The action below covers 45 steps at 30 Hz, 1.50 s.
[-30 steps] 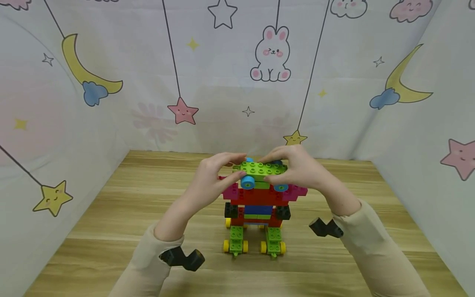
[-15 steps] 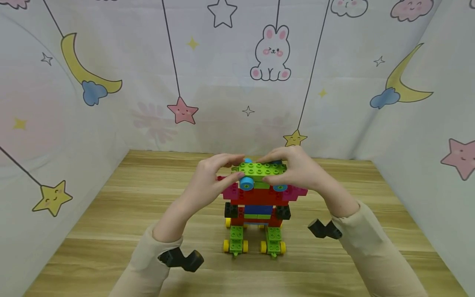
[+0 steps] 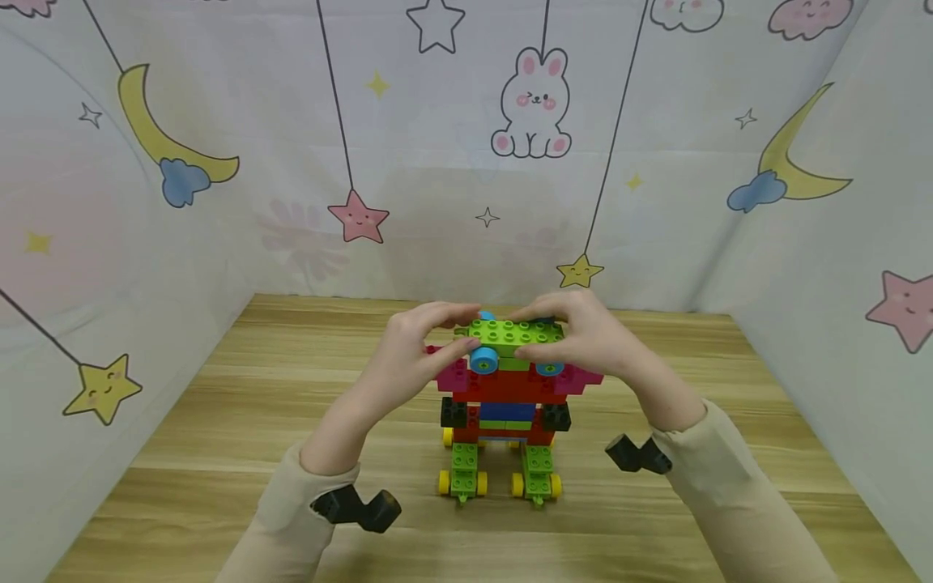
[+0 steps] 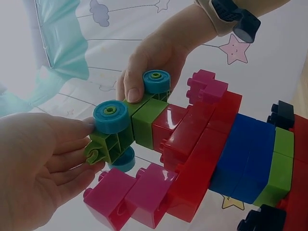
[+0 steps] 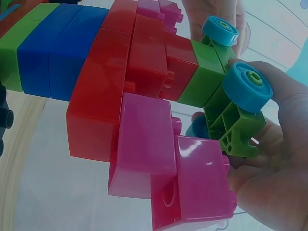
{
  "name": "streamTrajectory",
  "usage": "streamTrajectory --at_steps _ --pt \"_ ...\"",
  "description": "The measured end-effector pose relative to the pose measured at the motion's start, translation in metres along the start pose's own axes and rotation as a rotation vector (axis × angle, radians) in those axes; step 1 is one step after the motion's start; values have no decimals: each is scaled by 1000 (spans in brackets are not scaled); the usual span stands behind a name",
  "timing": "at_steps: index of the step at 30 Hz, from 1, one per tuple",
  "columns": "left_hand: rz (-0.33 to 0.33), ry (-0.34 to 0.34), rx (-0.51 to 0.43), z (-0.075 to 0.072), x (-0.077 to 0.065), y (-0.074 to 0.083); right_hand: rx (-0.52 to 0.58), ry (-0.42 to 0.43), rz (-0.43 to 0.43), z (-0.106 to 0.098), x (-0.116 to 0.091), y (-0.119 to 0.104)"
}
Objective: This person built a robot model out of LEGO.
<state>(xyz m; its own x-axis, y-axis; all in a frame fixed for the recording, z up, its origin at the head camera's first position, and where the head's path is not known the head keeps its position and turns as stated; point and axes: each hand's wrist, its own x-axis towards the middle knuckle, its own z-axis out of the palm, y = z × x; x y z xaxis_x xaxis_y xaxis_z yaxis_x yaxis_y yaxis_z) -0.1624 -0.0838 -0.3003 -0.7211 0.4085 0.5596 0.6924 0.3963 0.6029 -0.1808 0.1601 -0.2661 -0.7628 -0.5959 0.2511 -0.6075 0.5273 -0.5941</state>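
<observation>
A bright green wheeled toy-brick base (image 3: 513,333) with blue wheels lies across the top of a figure built of toy bricks. At its left end, my left hand (image 3: 404,356) pinches it between thumb and fingers, and my right hand (image 3: 586,334) grips the right end the same way. Under the base, the left wrist view shows a green brick (image 4: 148,126) touching it, joined to red bricks (image 4: 190,132). Pink bricks (image 5: 147,142) stick out at both sides like arms. Blue bricks (image 3: 508,412) form the middle. My palms hide parts of the base's ends.
The figure stands on green wheeled feet (image 3: 465,465) with yellow wheels (image 3: 556,486), on a wood-grain table (image 3: 291,421). Black bricks (image 3: 557,417) flank its middle. A printed white cloth (image 3: 452,194) rises behind and at both sides. Black wrist devices (image 3: 357,508) are on both sleeves.
The green wheeled base has shifted very slightly left and down between my hands. Both hands keep their hold, and the figure below stays in place.
</observation>
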Motion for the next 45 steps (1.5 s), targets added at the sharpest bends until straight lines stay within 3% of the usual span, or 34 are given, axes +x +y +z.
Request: streamTrajectory --at_steps 13,29,38,45 --pt "-85 -33 -22 -1 -1 0 -5 -7 23 2 0 1" --pt "-136 -48 -89 -1 0 3 -26 13 47 5 -3 2" --pt "-98 -52 -60 -3 2 0 5 -10 45 3 0 1" --pt "-42 -43 0 -4 2 1 -43 -16 19 1 -1 0"
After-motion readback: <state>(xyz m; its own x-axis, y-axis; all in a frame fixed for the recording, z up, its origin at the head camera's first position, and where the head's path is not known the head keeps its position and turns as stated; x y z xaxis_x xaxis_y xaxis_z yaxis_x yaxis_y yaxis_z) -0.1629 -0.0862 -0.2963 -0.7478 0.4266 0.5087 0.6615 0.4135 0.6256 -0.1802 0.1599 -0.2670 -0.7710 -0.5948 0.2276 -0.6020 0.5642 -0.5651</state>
